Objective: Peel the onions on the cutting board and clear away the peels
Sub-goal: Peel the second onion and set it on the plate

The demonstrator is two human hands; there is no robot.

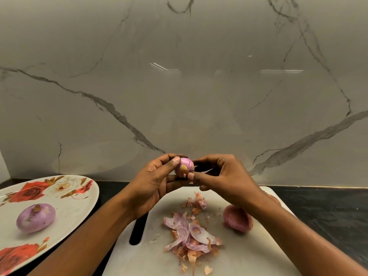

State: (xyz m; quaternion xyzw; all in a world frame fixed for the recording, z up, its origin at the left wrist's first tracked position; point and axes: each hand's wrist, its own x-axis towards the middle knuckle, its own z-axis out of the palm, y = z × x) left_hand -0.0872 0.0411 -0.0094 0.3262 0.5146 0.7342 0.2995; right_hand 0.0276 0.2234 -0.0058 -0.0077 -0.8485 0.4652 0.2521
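My left hand (153,180) grips a small purple onion (184,167), held up above the far edge of the white cutting board (249,253). Its pale root end faces me. My right hand (223,176) pinches a thin strip of skin at the onion's lower right side. An unpeeled reddish onion (237,218) lies on the board under my right forearm. A heap of pink and brown peels (191,238) sits in the middle of the board. One peeled purple onion (35,217) rests on the floral plate (79,196) at the left.
The cutting board lies on a dark countertop (328,212) with a black slot handle (137,230) at its left edge. A marble backsplash (179,86) rises right behind. Another reddish onion (273,198) is mostly hidden behind my right wrist.
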